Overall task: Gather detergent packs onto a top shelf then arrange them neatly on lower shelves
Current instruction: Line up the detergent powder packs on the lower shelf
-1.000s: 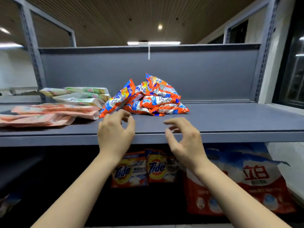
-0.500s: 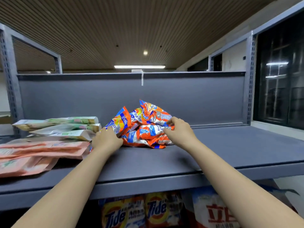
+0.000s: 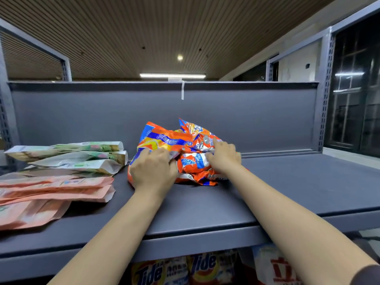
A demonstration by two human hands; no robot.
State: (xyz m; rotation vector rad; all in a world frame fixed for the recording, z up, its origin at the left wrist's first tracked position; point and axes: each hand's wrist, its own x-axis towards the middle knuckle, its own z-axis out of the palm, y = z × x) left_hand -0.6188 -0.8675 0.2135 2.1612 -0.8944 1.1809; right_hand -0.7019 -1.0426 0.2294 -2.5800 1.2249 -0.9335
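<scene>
A heap of orange and blue detergent packs (image 3: 174, 140) lies on the grey top shelf (image 3: 287, 186), near its middle. My left hand (image 3: 153, 171) grips the left side of the heap, fingers curled into the packs. My right hand (image 3: 223, 156) clasps the right side, fingers pressed over the crumpled wrappers. Both hands squeeze the heap between them. The packs at the bottom of the heap are partly hidden by my hands.
Green and white pouches (image 3: 82, 155) and pink pouches (image 3: 51, 192) lie stacked at the left of the shelf. Below the shelf edge stand Tide packs (image 3: 203, 266) and a red and white bag (image 3: 275, 266). A grey back panel (image 3: 246, 116) closes the rear.
Both hands rose from the shelf's front edge, reached the heap and closed on its sides. The heap is now bunched up higher between them. The view tilted upward.
</scene>
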